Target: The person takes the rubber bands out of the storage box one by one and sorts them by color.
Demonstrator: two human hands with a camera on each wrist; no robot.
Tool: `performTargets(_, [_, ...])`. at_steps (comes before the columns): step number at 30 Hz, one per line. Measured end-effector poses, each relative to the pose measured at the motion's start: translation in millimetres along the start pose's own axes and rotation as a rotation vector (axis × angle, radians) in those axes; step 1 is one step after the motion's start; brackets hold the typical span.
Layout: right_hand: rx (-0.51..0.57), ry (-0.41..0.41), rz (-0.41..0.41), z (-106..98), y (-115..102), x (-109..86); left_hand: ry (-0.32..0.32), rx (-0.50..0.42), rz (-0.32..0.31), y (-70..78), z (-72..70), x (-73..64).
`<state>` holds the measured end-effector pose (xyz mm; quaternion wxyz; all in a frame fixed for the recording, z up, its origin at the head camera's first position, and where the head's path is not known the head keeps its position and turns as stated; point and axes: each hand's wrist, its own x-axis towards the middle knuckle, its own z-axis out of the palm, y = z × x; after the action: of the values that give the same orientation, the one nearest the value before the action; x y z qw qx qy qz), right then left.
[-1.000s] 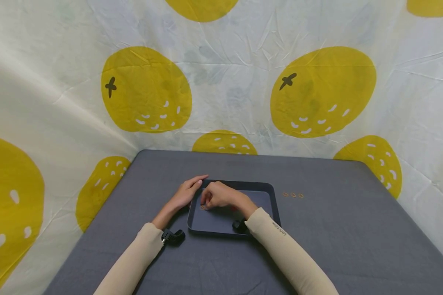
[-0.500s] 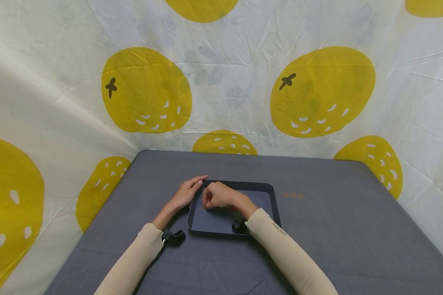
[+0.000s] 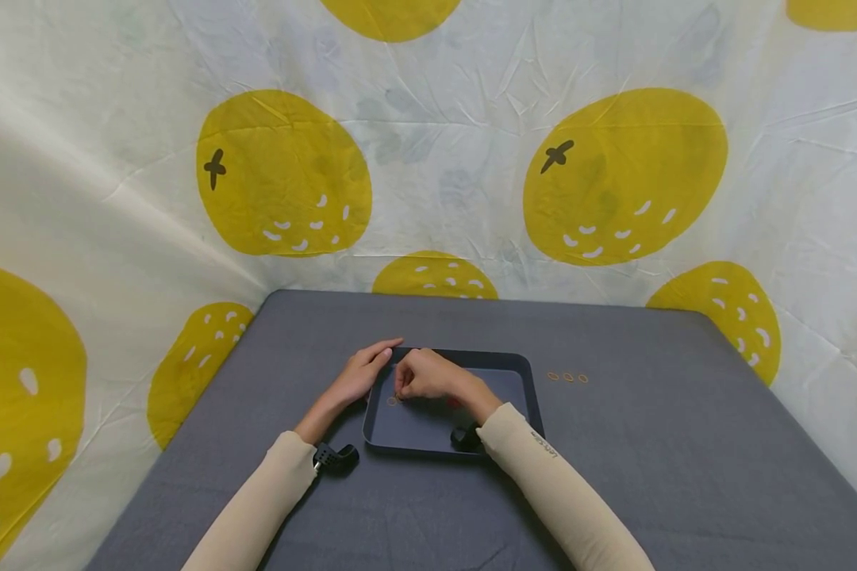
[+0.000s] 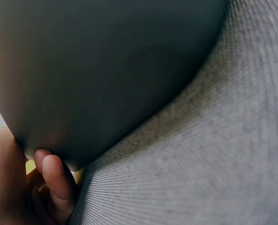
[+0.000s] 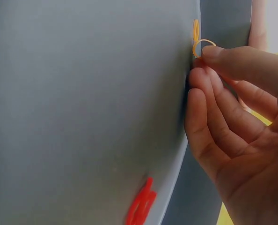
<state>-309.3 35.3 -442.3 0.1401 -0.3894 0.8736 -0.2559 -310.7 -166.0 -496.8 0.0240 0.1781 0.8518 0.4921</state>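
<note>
My right hand (image 3: 428, 374) reaches over the left part of a dark shallow tray (image 3: 428, 452). Between thumb and forefinger it pinches a thin yellow-orange rubber band (image 5: 205, 41), close over the tray floor. Right beside it, a second yellow-orange rubber band (image 3: 392, 402) lies in the tray. Red bands (image 5: 140, 204) lie farther right inside, partly hidden by the right wrist in the head view. My left hand (image 3: 360, 371) grips the tray's left side near the back corner, thumb by the rim and curled fingers (image 4: 55, 176) against the outer wall.
Three orange rubber bands (image 3: 567, 377) lie in a row on the grey cloth-covered table (image 3: 636, 444), right of the tray. A white curtain (image 3: 443, 159) with yellow fruit prints hangs behind the table and at its sides.
My right hand has shifted slightly right, and the band lying in the tray shows more fully beside its fingertips. My left hand and the tray stay put.
</note>
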Motion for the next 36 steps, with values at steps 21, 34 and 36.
performTargets(21, [0.048, 0.056, 0.001, -26.9, 2.3, -27.5, -0.003, 0.0, -0.022, 1.0, -2.2, -3.7])
performTargets(34, [0.057, 0.108, 0.018, -52.3, 15.8, -54.8, -0.005, 0.006, -0.016, 2.6, -1.9, -3.4])
performTargets(36, [0.053, 0.12, 0.026, -54.7, 18.2, -58.7, -0.008, 0.004, -0.011, 3.0, -2.6, -4.4])
